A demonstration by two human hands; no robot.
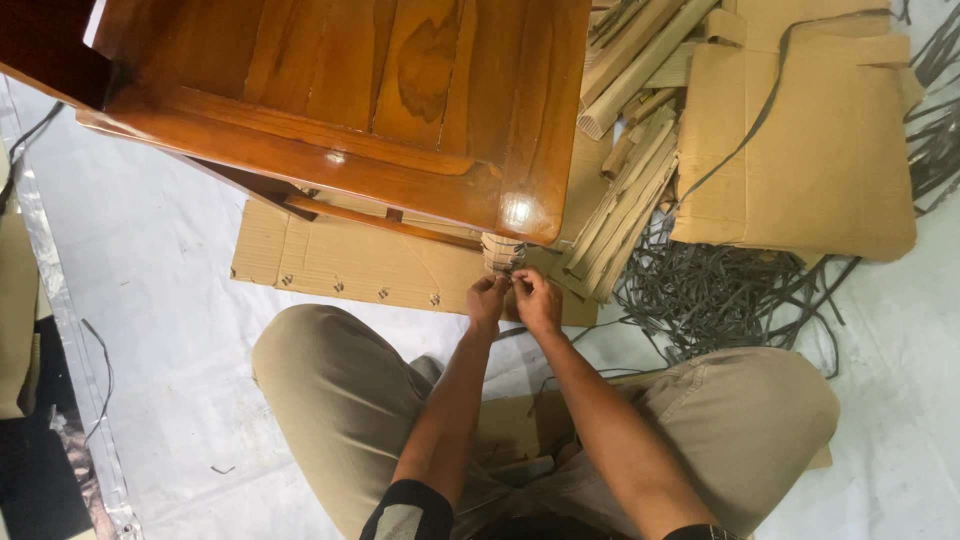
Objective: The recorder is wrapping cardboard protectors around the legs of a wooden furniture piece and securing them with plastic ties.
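Observation:
A glossy brown wooden table (360,90) stands over me, seen from above. Its near corner leg (502,253) is wrapped in corrugated cardboard. My left hand (487,300) and my right hand (538,300) meet just below that leg, fingers pinched together on something thin at the wrap's lower edge; what they pinch is too small to tell. I sit cross-legged in beige trousers on a white sheet, forearms reaching forward between my knees.
A flat cardboard sheet (340,262) lies under the table. Folded cardboard strips (630,190) and a big cardboard piece (810,150) lie to the right, beside a tangle of dark plastic straps (720,295). White floor sheet (150,300) spreads left.

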